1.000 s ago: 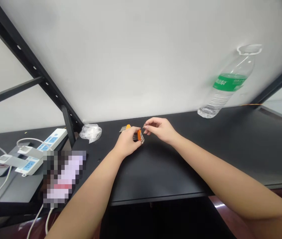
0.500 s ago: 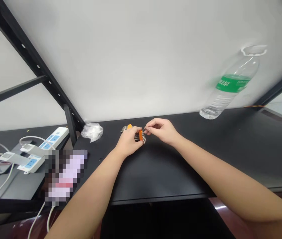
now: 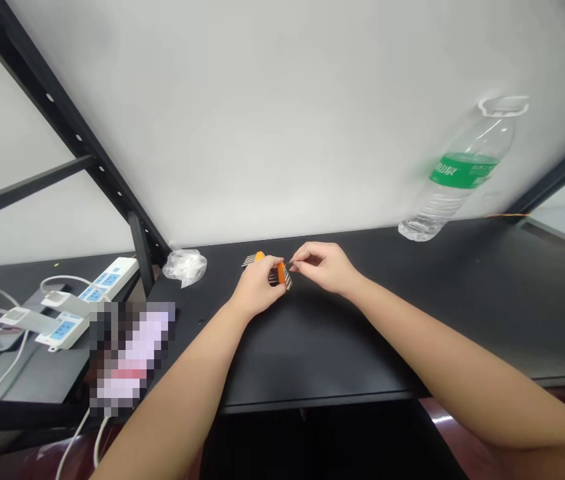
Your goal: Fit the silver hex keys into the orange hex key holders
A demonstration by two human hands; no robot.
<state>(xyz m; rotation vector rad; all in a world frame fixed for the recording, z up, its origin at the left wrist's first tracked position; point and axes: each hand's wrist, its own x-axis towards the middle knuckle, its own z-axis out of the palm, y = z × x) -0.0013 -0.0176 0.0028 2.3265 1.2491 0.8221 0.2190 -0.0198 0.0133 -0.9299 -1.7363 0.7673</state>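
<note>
My left hand is closed around an orange bit holder, whose ends show on both sides of the fingers. Several thin metal bits stick out of it in a row; its middle is hidden by my hand. Right beside it, the thumb and fingertips of my right hand pinch a small dark metal bit. That bit lies close to the holder's right end, and I cannot tell whether it touches. Both hands are above the black table.
A crumpled clear plastic bag lies at the back left. On the right, a large clear bottle with a green label stands against the wall. A white power strip with plugged-in chargers and cables rests on the left surface, beside a black metal frame.
My right hand has shifted slightly, with the bit still pinched. The left hand keeps its grip on the bit holder. The view has tilted very slightly.
</note>
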